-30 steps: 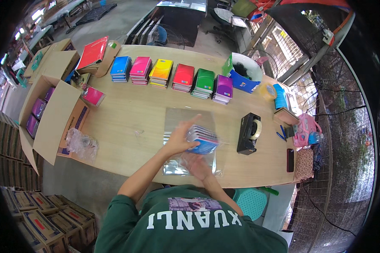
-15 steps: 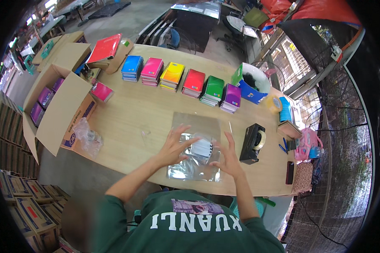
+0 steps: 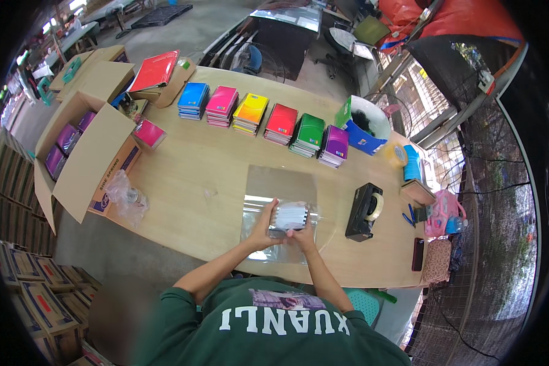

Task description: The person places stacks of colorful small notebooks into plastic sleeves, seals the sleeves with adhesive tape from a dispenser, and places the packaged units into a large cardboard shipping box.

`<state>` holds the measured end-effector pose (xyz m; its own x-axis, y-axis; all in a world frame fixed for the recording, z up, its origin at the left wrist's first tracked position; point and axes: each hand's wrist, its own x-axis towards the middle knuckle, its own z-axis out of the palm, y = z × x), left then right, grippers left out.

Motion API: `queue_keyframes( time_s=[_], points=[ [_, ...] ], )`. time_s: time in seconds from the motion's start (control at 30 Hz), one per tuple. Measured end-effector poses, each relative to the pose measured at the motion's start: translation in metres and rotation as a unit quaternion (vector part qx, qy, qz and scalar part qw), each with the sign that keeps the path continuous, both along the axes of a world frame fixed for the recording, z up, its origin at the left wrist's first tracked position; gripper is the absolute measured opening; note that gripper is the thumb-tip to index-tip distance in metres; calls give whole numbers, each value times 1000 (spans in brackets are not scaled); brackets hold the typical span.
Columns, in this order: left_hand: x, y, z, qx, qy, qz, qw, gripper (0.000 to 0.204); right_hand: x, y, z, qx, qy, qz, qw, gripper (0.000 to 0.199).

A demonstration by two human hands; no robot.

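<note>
A small stack of notebooks [image 3: 291,216], page edges facing up, is gripped between my two hands above the near part of the table. My left hand [image 3: 264,230] closes on its left side, and my right hand [image 3: 303,235] closes on its right and near corner; the thumbs come close together at the near side. Beneath lies a clear plastic sheet or bag [image 3: 280,177], flat on the tabletop. Whether the stack is inside the plastic or on top of it, I cannot tell.
Stacks of spiral notebooks in several colours, such as a green stack [image 3: 307,134], line the far side. A black tape dispenser [image 3: 361,213] stands to the right, near a phone [image 3: 418,254]. At left is an open carton [image 3: 97,165] with purple notebooks and crumpled plastic [image 3: 127,198].
My hands were spread apart over the notebook stack; they have come together and now grip it from both sides. The plastic lies flatter around it.
</note>
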<state>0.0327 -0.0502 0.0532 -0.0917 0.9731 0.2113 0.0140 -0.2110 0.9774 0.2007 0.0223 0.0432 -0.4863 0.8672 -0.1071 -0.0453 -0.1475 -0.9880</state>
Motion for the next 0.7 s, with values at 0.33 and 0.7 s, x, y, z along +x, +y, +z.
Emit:
queue_keyframes(
  time_s=[0.33, 0.7],
  points=[
    [21, -28, 19, 59, 149, 277, 947, 63, 11, -4, 134, 567, -283, 72, 771, 50],
    [-29, -22, 68, 125, 461, 44, 877, 52, 6, 50, 202, 489, -300, 24, 819, 23]
  ],
)
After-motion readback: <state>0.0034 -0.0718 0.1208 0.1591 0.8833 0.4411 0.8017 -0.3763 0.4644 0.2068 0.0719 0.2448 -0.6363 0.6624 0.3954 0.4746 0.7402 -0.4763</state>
